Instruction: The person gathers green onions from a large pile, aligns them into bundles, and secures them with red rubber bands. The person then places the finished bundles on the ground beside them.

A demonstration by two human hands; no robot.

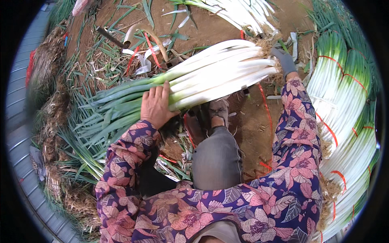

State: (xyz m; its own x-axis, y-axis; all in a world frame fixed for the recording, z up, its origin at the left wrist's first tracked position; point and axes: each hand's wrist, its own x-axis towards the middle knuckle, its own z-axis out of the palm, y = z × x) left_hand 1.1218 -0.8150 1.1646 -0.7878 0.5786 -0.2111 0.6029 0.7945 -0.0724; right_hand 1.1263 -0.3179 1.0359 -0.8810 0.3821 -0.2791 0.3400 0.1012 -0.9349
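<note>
A thick sheaf of long green onions (212,71) lies slantwise before me, white shanks and roots at the right, green leaves at the left. My left hand (158,103), bare, rests over the stalks where white turns green, its thumb on the near side. My right hand (284,60) wears a grey glove and is at the root ends. Its fingertips meet the roots, and whether they grip any is hard to see. The sheaf spans a low dark support that it mostly hides. Red ties (265,103) hang down below the sheaf.
Bundles of green onions tied with red bands (337,82) are stacked at the right. More loose onions (243,12) lie on the soil beyond. A curved tube (146,29) stands at the upper left among leaf scraps. Root-ended piles (54,121) line the left beside corrugated sheeting (18,106).
</note>
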